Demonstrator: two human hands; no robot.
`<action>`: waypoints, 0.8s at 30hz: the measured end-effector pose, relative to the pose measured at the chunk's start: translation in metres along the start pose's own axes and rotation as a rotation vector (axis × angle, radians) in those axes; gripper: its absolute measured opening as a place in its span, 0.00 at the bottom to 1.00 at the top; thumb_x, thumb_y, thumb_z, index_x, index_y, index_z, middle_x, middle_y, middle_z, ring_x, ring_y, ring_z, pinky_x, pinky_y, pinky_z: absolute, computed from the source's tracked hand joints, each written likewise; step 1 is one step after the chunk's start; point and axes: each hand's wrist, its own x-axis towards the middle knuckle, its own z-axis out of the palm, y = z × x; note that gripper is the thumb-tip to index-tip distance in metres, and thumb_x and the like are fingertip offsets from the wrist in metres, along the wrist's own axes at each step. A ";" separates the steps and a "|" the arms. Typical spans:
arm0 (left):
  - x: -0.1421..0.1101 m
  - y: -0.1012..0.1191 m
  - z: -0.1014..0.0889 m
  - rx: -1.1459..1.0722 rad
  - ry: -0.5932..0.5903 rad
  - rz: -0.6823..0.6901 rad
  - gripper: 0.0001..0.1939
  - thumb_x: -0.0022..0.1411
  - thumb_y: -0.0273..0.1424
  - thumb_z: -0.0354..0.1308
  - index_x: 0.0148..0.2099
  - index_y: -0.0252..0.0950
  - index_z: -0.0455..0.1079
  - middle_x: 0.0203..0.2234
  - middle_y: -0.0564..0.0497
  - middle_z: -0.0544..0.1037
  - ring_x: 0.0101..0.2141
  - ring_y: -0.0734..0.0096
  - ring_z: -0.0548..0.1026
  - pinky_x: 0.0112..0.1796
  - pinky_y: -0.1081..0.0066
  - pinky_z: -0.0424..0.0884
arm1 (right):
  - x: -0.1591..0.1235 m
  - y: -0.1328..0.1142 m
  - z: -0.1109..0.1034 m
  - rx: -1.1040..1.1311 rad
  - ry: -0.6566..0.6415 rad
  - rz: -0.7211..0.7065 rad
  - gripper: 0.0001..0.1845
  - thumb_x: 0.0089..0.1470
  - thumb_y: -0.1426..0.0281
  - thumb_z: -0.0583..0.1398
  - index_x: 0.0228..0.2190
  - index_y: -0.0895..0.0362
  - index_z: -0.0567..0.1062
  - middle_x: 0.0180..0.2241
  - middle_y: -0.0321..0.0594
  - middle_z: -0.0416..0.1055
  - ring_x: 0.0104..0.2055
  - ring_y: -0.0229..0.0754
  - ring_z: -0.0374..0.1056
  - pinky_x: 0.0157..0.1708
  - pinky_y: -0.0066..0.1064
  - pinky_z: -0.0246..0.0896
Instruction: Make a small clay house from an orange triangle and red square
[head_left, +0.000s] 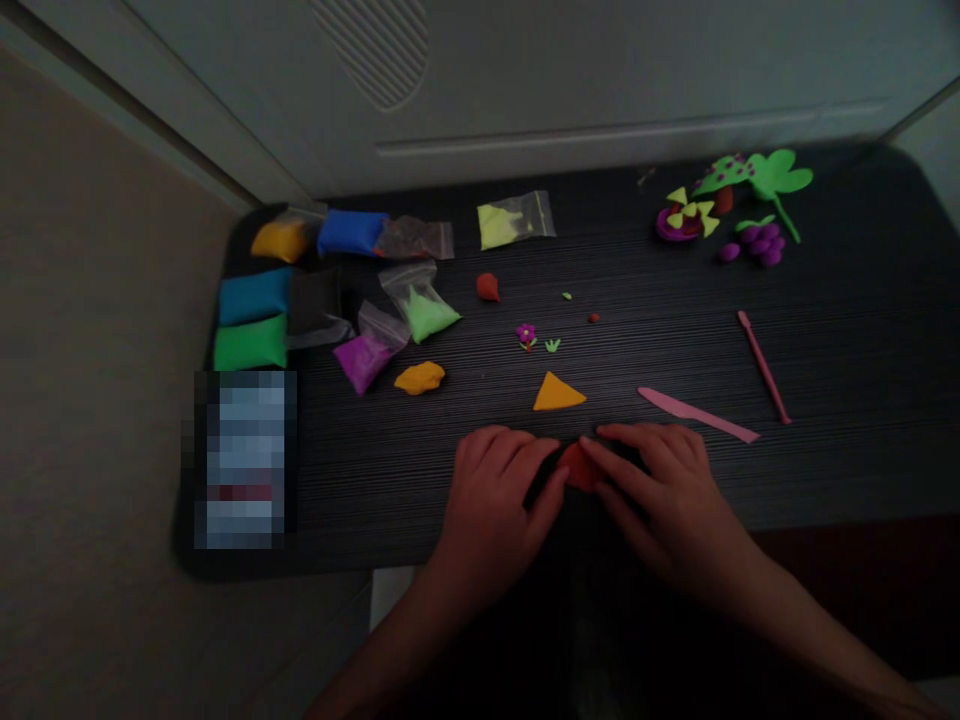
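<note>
A flat piece of red modelling clay [580, 468] lies on the dark table near its front edge. My left hand [499, 490] grips its left side, thumb and forefinger against the rim. On the other side, my right hand [660, 480] has its forefinger and thumb on the clay, and the fingers partly cover it. Just beyond the hands lies a yellow-orange clay triangle [559, 393]. A pink plastic clay knife [697, 414] rests beyond my right hand. Farther off are a small purple clay flower [526, 332] and a red clay lump [487, 288].
Bags of coloured clay, among them a blue one [352, 233] and a purple one [365, 357], crowd the table's left side. An orange lump [420, 378] lies nearby. At the far right stand clay grapes [761, 243] and a green clay leaf [780, 175]. A pink stick tool [763, 367] lies right.
</note>
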 end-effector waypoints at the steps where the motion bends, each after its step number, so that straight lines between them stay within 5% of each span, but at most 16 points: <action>1: 0.001 0.001 0.000 0.011 -0.008 -0.006 0.10 0.59 0.31 0.54 0.43 0.37 0.69 0.34 0.50 0.73 0.39 0.66 0.65 0.42 0.62 0.60 | 0.001 0.001 -0.001 0.022 -0.003 -0.016 0.21 0.54 0.70 0.54 0.51 0.52 0.65 0.48 0.44 0.66 0.48 0.47 0.59 0.45 0.43 0.52; 8: 0.005 0.001 -0.005 -0.313 -0.015 -0.034 0.05 0.57 0.29 0.56 0.38 0.38 0.71 0.32 0.53 0.74 0.37 0.71 0.68 0.41 0.67 0.63 | 0.007 -0.001 -0.003 0.299 0.066 0.024 0.17 0.53 0.68 0.57 0.46 0.55 0.67 0.38 0.39 0.72 0.40 0.40 0.65 0.44 0.39 0.55; 12: 0.003 0.002 -0.007 -0.602 0.010 -0.112 0.04 0.56 0.28 0.58 0.36 0.38 0.71 0.30 0.53 0.74 0.35 0.74 0.70 0.38 0.71 0.66 | 0.011 -0.006 -0.005 0.525 0.082 0.080 0.08 0.54 0.68 0.56 0.37 0.53 0.72 0.34 0.37 0.73 0.38 0.38 0.67 0.40 0.34 0.60; 18: 0.001 0.006 -0.005 -0.785 0.058 -0.262 0.01 0.55 0.29 0.58 0.32 0.36 0.70 0.29 0.54 0.73 0.32 0.76 0.71 0.34 0.74 0.68 | 0.012 -0.010 -0.006 0.713 0.070 0.196 0.07 0.52 0.67 0.57 0.34 0.52 0.74 0.32 0.36 0.74 0.35 0.38 0.69 0.35 0.31 0.64; 24: 0.005 0.011 -0.004 -1.022 -0.035 -0.424 0.09 0.54 0.30 0.59 0.40 0.38 0.70 0.31 0.54 0.77 0.26 0.78 0.72 0.27 0.77 0.68 | 0.013 -0.010 -0.002 0.842 0.174 0.321 0.09 0.48 0.65 0.61 0.33 0.54 0.71 0.30 0.35 0.72 0.32 0.36 0.69 0.32 0.27 0.65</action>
